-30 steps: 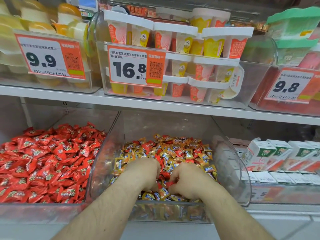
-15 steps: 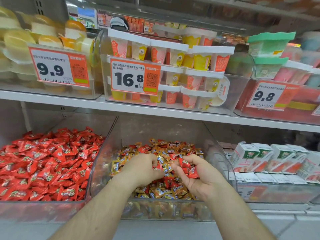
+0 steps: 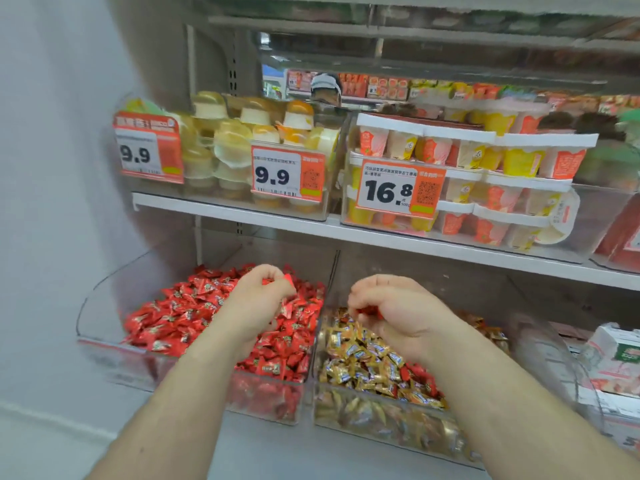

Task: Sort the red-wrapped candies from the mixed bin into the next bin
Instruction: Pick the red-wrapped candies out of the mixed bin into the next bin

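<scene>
Head view, near to far. Two bare forearms entering from the bottom edge, reaching up toward two clear bins side by side on the lower shelf. Right hand (image 3: 398,315) over the mixed bin (image 3: 381,419), fingers curled around a few red-wrapped candies (image 3: 367,310), only slivers of red showing between the fingertips; long axis and heading of these pieces not readable. Gold and red wrappers (image 3: 367,362) heaped beneath, lying at all angles with no common direction. Left hand (image 3: 258,299) above the red bin (image 3: 263,403), just left of the shared wall, fingers clenched on more red candy (image 3: 287,280); one wrapper corner sticking out at the fingertips, pointing right and slightly up. Red pile (image 3: 194,317) below, filling the bin, twisted ends facing every way.

Beyond, a white shelf edge (image 3: 398,237) running left to right. Above it, clear bins of jelly cups (image 3: 242,140) behind two tags reading 9.9 (image 3: 273,174), and stacked pudding cups (image 3: 485,157) behind a tag reading 16.8 (image 3: 391,192). At far right, white cartons (image 3: 620,348) on the lower level.
</scene>
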### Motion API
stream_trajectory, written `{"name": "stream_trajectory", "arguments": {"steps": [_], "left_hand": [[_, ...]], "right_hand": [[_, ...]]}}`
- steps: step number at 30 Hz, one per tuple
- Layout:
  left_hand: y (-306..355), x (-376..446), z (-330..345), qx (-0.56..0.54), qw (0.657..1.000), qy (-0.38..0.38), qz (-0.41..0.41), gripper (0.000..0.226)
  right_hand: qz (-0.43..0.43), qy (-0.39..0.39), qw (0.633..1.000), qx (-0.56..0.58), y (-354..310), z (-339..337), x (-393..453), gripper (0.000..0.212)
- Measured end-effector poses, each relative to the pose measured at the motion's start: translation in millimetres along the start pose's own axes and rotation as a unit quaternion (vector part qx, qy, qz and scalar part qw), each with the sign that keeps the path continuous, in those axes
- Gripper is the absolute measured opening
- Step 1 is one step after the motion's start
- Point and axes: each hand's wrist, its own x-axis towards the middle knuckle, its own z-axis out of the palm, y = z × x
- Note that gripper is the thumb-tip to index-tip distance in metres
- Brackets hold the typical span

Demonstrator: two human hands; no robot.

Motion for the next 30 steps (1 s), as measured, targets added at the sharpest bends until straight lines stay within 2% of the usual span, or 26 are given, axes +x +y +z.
{"name": "stream_trajectory", "arguments": {"steps": [3, 5, 7, 9, 12, 14, 16, 18, 21, 24, 26, 28, 30], "left_hand": [[-23.6, 13.7, -23.4, 0.055, 0.998, 0.04, -0.007, 0.017], [-33.4, 21.1, -31.9, 0.091, 0.995, 0.044, 0.008, 0.016], [-38.2, 26.0, -36.2, 0.135, 0.989, 0.051, 0.038, 0.018], [-44.6, 30.3, -39.3, 0.199, 0.977, 0.029, 0.071, 0.035], [-61.5, 38.2, -45.9, 0.345, 0.933, -0.049, 0.083, 0.091], [-62.1, 36.6, -46.8, 0.397, 0.913, -0.065, 0.066, 0.102], [-61.5, 36.6, -45.0, 0.406, 0.909, -0.062, 0.067, 0.102], [-56.1, 33.5, -40.7, 0.391, 0.915, -0.047, 0.085, 0.098], [-41.4, 22.0, -22.9, 0.382, 0.913, -0.026, 0.143, 0.083], [-18.8, 3.3, 12.9, 0.393, 0.878, -0.007, 0.273, 0.063], [-5.1, -9.7, 42.0, 0.377, 0.855, -0.014, 0.355, 0.063], [1.6, -20.1, 72.6, 0.338, 0.861, -0.034, 0.379, 0.061], [-0.1, -28.3, 101.6, 0.329, 0.865, -0.068, 0.372, 0.057]], "right_hand": [[-0.069, -0.027, 0.976, -0.207, -10.3, 40.7, 16.4, 0.03], [-0.1, -0.032, 0.927, -0.359, -10.2, 63.4, 32.5, 0.02], [-0.124, -0.043, 0.861, -0.491, -8.0, 82.2, 47.9, 0.016], [-0.15, -0.054, 0.804, -0.573, -4.4, 93.5, 60.6, 0.022], [-0.175, -0.088, 0.74, -0.643, 3.7, 97.4, 72.7, 0.023], [-0.162, -0.111, 0.703, -0.683, 9.6, 95.9, 74.9, 0.031], [-0.149, -0.117, 0.677, -0.711, 13.5, 91.7, 73.7, 0.036], [-0.156, -0.108, 0.676, -0.712, 16.3, 84.8, 70.6, 0.034], [-0.203, -0.052, 0.711, -0.672, 18.9, 67.9, 54.2, 0.025], [-0.259, 0.019, 0.742, -0.618, 18.0, 45.4, 24.6, 0.02], [-0.278, 0.074, 0.763, -0.578, 16.3, 23.0, 3.6, 0.018], [-0.283, 0.119, 0.791, -0.529, 18.7, -6.8, -14.0, 0.02], [-0.244, 0.153, 0.824, -0.489, 23.5, -39.8, -27.9, 0.018]]}}
